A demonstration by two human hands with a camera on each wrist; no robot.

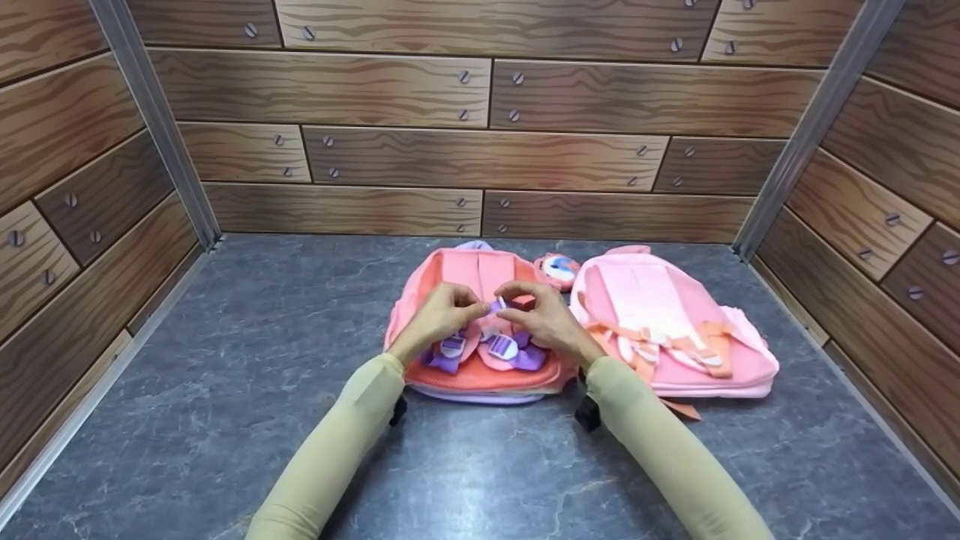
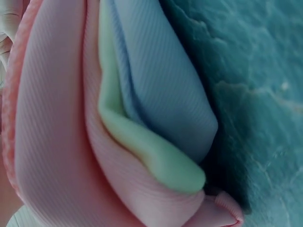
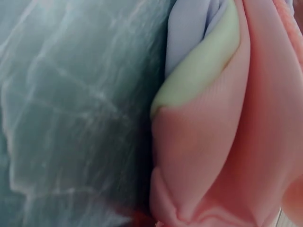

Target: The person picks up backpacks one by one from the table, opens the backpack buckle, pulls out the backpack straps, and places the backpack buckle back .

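A coral backpack [image 1: 469,377] lies on the grey surface with its shoulder straps facing up. Above its middle, my left hand [image 1: 448,311] pinches one end of a short purple strap [image 1: 496,306] between thumb and fingers. My right hand [image 1: 544,315] pinches the other side, where a small white piece shows, too small to make out. Below the hands lie two white strap adjusters [image 1: 503,346] threaded with purple webbing [image 1: 529,358]. Both wrist views show the bag's folded side, with coral fabric [image 2: 52,118], a green band [image 3: 199,78] and bluish fabric [image 2: 161,80].
To the right lies a pink backpack [image 1: 720,367] with orange straps [image 1: 716,349]. Between the bags, at the back, sits a small round coral item [image 1: 559,270] with a blue and white picture. Wood-patterned walls [image 1: 480,157] enclose the marbled grey surface [image 1: 255,337].
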